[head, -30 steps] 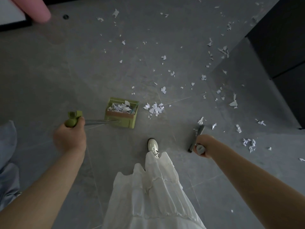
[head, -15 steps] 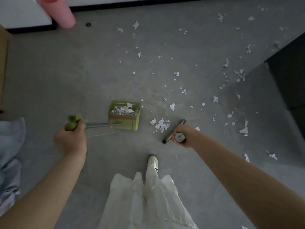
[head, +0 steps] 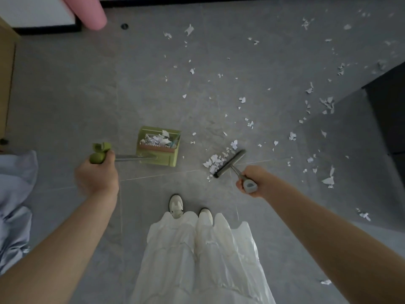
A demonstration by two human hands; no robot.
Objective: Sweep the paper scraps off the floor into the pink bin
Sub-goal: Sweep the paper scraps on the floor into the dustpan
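Observation:
My left hand (head: 97,174) grips the green handle of a long-handled green dustpan (head: 158,147), which stands on the grey floor and holds a heap of white paper scraps. My right hand (head: 254,179) grips the grey handle of a broom, and the broom's grey head (head: 230,163) lies on the floor to the right of the dustpan. A small pile of scraps (head: 215,161) lies against the head's left side. Many loose scraps (head: 242,99) are scattered across the floor ahead and to the right. The pink bin (head: 85,9) stands at the far upper left by the wall.
My white skirt and white shoes (head: 176,206) are just below the broom. Pale blue cloth (head: 13,205) lies at the left edge. A dark cabinet (head: 388,110) blocks the right side, and a wooden piece (head: 6,80) stands at the far left.
The broom head has turned and now lies behind the small pile, to the right of the dustpan. The view has shifted so more of the pink bin shows. The dustpan stays put.

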